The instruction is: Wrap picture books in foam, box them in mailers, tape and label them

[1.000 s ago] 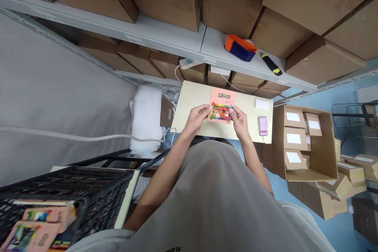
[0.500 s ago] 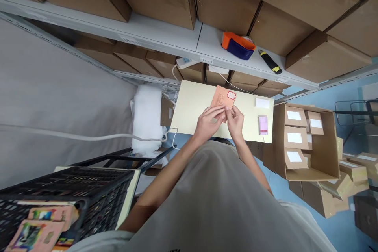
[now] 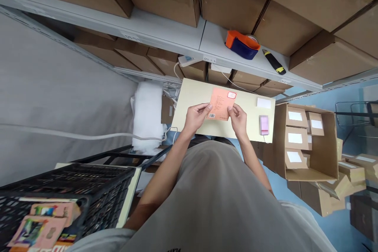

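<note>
An orange-pink booklet [image 3: 221, 104] with printed lines, a barcode at its lower left and a red-bordered label at its upper right is held above the pale yellow table [image 3: 189, 94]. My left hand [image 3: 196, 117] pinches its left edge between thumb and fingers. On the opposite edge, my right hand [image 3: 238, 119] grips it the same way. To the right on the table lie a white paper [image 3: 264, 103] and a phone [image 3: 264, 125] with a pink screen and a cable.
Cardboard boxes line the shelf [image 3: 165, 27], where an orange-and-blue tape dispenser [image 3: 242, 45] and a cutter [image 3: 274, 62] lie. An open carton [image 3: 325, 157] of small boxes stands right. At lower left is a black crate [image 3: 109, 193] with booklets; white wrap [image 3: 148, 116] stands beyond.
My left hand has moved left, off the front of the booklet to its left edge. The barcode and lower part of the booklet now show between my hands.
</note>
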{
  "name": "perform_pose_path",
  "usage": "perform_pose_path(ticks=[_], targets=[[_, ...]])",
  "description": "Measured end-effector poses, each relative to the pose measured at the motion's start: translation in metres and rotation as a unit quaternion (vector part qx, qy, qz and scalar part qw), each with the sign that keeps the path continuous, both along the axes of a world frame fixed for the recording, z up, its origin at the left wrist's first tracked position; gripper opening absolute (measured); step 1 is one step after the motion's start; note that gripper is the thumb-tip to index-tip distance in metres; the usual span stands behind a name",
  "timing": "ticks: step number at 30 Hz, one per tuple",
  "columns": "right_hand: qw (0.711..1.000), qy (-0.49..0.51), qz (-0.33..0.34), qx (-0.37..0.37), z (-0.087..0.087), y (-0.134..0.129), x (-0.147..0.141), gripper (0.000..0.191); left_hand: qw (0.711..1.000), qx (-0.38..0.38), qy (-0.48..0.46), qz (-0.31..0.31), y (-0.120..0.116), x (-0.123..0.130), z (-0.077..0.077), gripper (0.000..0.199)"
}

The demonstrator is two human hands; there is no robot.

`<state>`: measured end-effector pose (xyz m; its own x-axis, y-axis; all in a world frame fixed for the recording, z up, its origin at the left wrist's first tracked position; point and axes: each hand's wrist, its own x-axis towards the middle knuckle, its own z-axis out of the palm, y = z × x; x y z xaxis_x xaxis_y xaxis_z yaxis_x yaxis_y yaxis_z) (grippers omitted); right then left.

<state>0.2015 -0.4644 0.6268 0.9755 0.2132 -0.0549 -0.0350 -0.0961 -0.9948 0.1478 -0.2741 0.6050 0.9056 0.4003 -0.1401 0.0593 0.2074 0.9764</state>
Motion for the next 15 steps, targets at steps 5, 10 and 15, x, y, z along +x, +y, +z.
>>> perform_pose_path(ticks=[5, 10, 15], targets=[[0.999, -0.015, -0.013, -0.031, -0.005, 0.011, -0.017, 0.077, 0.993, 0.107, -0.024, 0.051, -0.014, -0.007, 0.008, 0.054], [1.000, -0.001, 0.015, 0.017, 0.001, 0.022, -0.021, 0.062, 0.967, 0.230, -0.109, -0.010, -0.033, -0.015, 0.021, 0.025], [0.999, 0.014, 0.032, 0.028, 0.003, 0.014, -0.004, 0.058, 0.974, 0.209, -0.079, 0.025, -0.016, -0.005, 0.013, 0.037]])
